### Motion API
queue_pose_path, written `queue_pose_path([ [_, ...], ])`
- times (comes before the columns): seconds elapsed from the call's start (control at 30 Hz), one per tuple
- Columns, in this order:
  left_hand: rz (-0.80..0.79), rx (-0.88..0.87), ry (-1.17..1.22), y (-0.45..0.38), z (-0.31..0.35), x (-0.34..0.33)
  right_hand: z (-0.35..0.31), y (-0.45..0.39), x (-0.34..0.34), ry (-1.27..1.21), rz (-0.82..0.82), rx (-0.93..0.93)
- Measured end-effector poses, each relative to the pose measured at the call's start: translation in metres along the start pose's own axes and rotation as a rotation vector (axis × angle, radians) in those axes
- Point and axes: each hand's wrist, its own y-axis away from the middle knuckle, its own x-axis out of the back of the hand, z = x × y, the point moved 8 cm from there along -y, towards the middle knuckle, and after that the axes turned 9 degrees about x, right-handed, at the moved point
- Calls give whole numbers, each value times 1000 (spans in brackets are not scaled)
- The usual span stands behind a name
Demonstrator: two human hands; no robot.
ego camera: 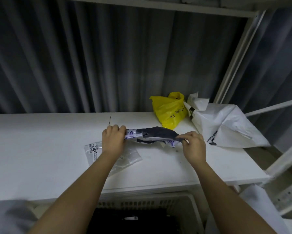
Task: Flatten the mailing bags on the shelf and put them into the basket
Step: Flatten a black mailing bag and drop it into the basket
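A crumpled mailing bag [156, 133], dark grey inside and white with blue print outside, is stretched just above the white shelf [40, 146]. My left hand [114, 139] grips its left end and my right hand [193, 146] pinches its right end. A clear plastic bag [125, 157] with a label reading 6403 lies flat under my left forearm. A yellow bag [169, 112] and a large white bag [226, 125] sit crumpled at the shelf's back right. The white slatted basket [192, 210] stands below the shelf's front edge, dark inside.
A corrugated grey metal wall [108, 65] backs the shelf. White metal shelf posts and rails [277, 162] run along the right side. Another shelf board [142, 4] hangs overhead. A white sheet [260, 203] hangs at the lower right.
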Motion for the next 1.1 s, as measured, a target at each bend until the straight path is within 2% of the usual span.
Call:
queue_pose_path([
  [0.07,-98,-55,-37,10,6,-14,7,8,-12,8,-69,-9],
  [0.17,-420,-148,-40,34,11,-48,24,25,-36,-33,-241,-62],
  [0.23,-577,-143,-27,50,9,-65,33,32,-47,-33,-269,-86],
  [0.27,-589,-121,25,53,9,-69,34,33,-49,-41,-244,-102],
  [0.33,-506,-79,133,52,11,-65,26,33,-49,-65,-164,-116],
  [0.43,-320,-53,199,46,20,-62,2,28,-49,-74,-39,-29],
  [0.5,-256,-38,240,44,26,-64,-11,24,-60,-7,-33,43],
  [0.6,-235,-4,216,38,37,-77,-14,15,-92,113,-210,77],
  [0.73,-382,77,147,32,45,-106,-2,11,-126,200,-445,51],
  [0.87,-433,41,33,19,40,-129,3,14,-151,280,-595,113],
  [0.97,-451,39,-1,14,33,-144,6,26,-168,322,-644,151],
  [1.1,-421,25,-8,19,28,-161,11,35,-182,315,-603,139],
])
